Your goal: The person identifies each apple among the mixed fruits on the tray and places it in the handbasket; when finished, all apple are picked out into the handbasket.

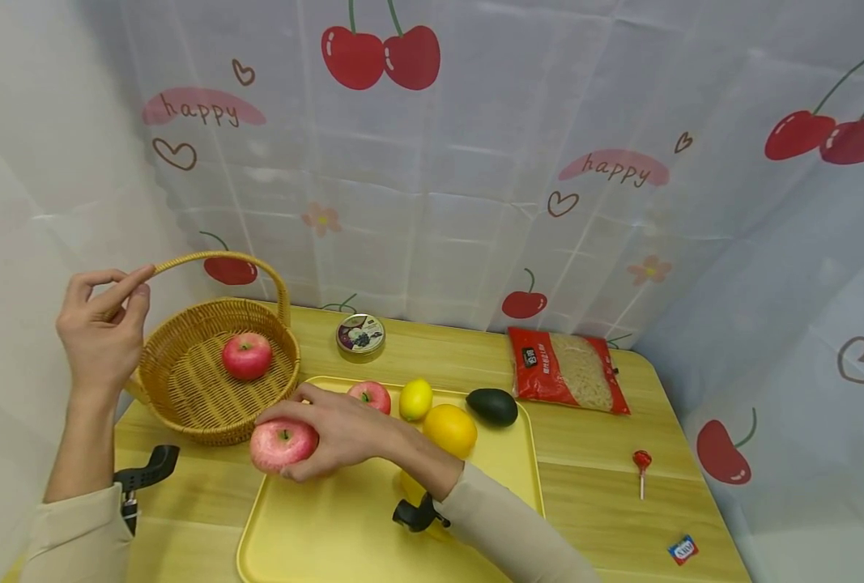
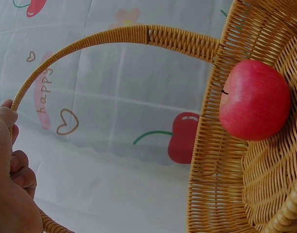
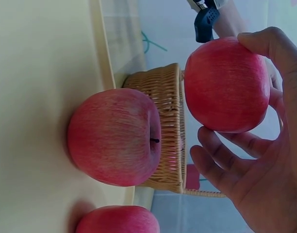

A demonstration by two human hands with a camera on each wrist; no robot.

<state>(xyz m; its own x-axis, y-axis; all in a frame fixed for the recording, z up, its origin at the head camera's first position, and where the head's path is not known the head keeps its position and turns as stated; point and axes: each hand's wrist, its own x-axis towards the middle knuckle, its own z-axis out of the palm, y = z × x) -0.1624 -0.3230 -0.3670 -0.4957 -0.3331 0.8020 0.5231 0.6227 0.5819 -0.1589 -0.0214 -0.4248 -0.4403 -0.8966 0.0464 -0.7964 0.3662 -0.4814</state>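
Observation:
My left hand (image 1: 104, 344) pinches the arched handle (image 2: 97, 39) of a wicker basket (image 1: 216, 433) at the table's left. Inside the basket lies one red apple (image 1: 247, 356). Held between thumb and fingers of my right hand (image 1: 347, 429) is another apple (image 1: 278, 449), raised over the left edge of a yellow tray (image 1: 344, 534), just in front of the basket. Below it in the right wrist view, an apple (image 3: 112, 138) sits on the tray, with part of a further apple (image 3: 119, 221) beside it.
Also on the tray are a lemon (image 1: 415, 399), an orange-yellow round fruit (image 1: 449, 429) and a dark avocado (image 1: 491, 406); my right forearm partly hides another yellow thing. Around it lie a round tin (image 1: 360, 334), a red food packet (image 1: 566, 371), a lollipop (image 1: 642, 463) and a small wrapped sweet (image 1: 683, 551).

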